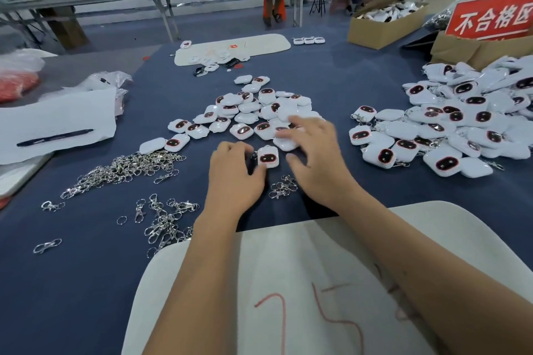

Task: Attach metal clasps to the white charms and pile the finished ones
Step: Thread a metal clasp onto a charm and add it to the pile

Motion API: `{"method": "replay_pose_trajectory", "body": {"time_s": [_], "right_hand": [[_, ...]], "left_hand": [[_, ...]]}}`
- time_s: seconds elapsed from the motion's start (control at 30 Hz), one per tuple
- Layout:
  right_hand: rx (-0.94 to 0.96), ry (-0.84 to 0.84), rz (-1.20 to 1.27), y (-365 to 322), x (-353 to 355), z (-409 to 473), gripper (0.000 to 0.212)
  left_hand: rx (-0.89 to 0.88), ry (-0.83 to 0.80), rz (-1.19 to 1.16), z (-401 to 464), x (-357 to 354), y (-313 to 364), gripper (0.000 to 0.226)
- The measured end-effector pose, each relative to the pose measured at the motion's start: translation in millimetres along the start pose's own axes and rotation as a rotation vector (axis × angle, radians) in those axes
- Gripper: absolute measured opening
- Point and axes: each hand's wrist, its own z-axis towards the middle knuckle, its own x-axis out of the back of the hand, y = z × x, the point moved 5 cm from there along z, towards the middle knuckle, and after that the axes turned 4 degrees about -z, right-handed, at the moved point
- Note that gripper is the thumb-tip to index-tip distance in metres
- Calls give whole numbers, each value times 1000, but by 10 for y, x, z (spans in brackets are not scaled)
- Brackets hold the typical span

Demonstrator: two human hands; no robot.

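- Both forearms reach forward over a white pad (302,253).
- Left hand (235,174), palm down, fingers curled, thumb touching a charm (268,156); whether it grips I cannot tell.
- Right hand (314,158), fingers spread and relaxed, its tips on a face-down charm (285,143).
- Clasps (282,187) lie between the thumbs.
- Beyond the fingertips, the unfinished pile (253,112); right of them, the finished pile (450,127).

A red sign (490,19) at the far right reads 不合格区 in white characters. Red handwritten marks on the near white mat (288,282) resemble "75", though they are unclear.
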Motion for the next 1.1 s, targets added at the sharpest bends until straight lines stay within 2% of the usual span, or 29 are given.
{"method": "replay_pose_trajectory", "body": {"time_s": [0.07, 0.13, 0.3, 0.47, 0.6, 0.67, 0.73, 0.83, 0.93, 1.03, 1.1], "right_hand": [[103, -226, -87, -103, -152, -12, 49], [66, -303, -112, -73, -225, -16, 47], [3, -142, -83, -1, -165, 0, 31], [67, -44, -102, -54, -90, -12, 17], [-77, 152, 105, 44, 118, -50, 22], [-98, 13, 173, 86, 113, -75, 22], [45, -203, 106, -15, 56, -142, 29], [193, -311, 208, -127, 21, -217, 34], [63, -287, 427, -43, 85, -199, 32], [-152, -155, 600, 108, 158, -172, 25], [-259, -45, 655, 193, 209, -178, 20]], "left_hand": [[17, -33, -89, 3, 25, -25, 19], [-3, -71, -55, 3, 25, -33, 24], [-11, -43, 29, 16, -29, -3, 30], [6, 24, 25, 18, -35, 24, 4], [21, 51, 73, 16, -37, 1, 13], [15, 54, 83, 16, -47, 11, 13], [0, 65, 40, 24, -44, 19, 8], [-37, 4, 101, 30, -79, 50, 27], [-45, -2, 113, 41, -112, 84, 21], [-32, 22, 55, 35, -100, 100, 7], [-23, 40, 33, 30, -85, 97, 9]]}}
